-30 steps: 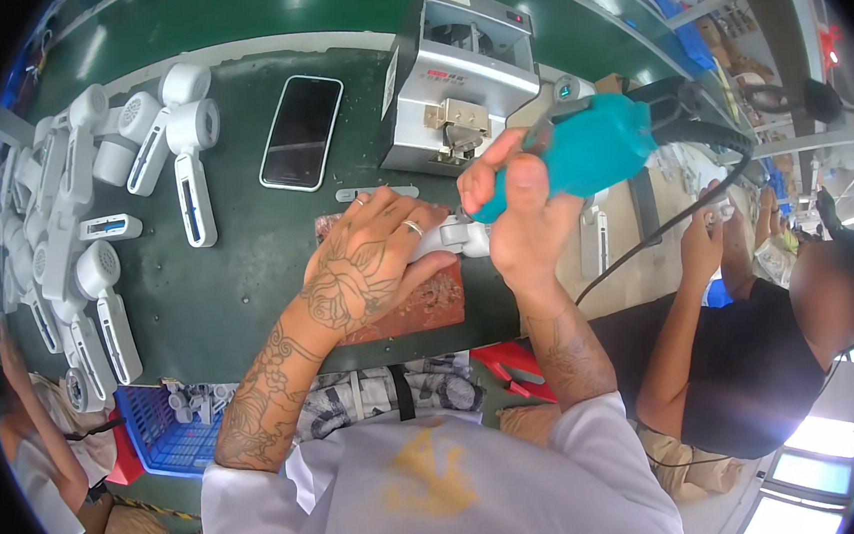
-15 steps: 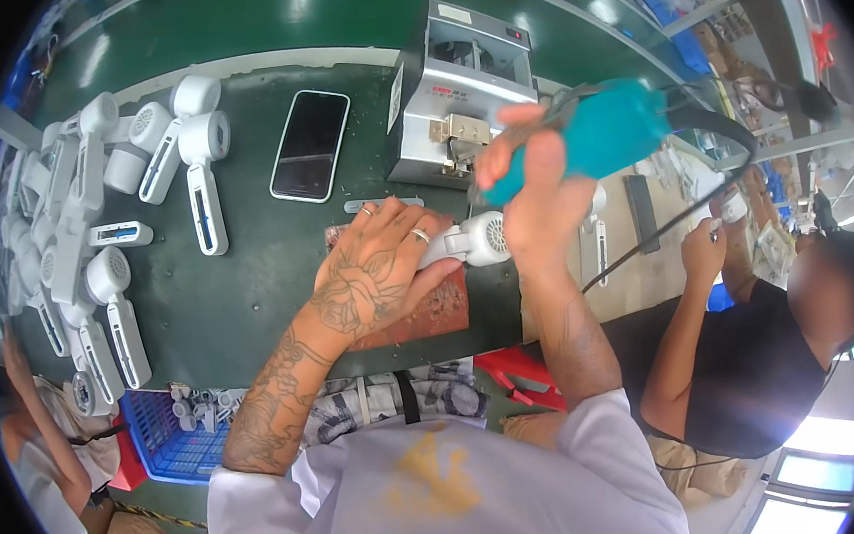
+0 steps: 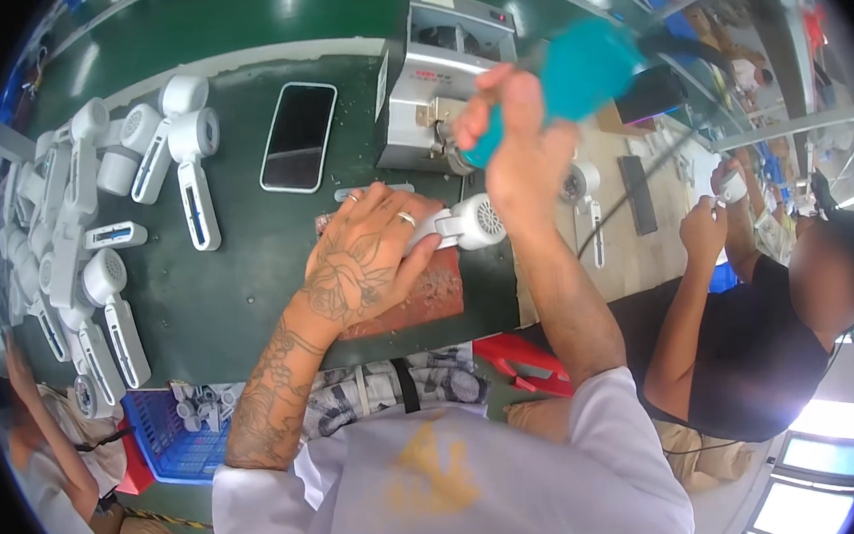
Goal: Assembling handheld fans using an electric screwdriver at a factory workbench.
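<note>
- Left hand presses a white plastic handheld fan onto the reddish-brown block.
- Right hand, raised above it, grips a teal electric screwdriver.

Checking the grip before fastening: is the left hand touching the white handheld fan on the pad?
Touching. The head view shows the left hand lying flat over the white fan, fingers pressing its handle.

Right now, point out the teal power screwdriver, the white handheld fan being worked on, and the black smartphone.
teal power screwdriver [image 3: 584, 72], head view, on its body.
white handheld fan [image 3: 483, 219], head view, on its grille.
black smartphone [image 3: 298, 137], head view, on its screen.
</note>
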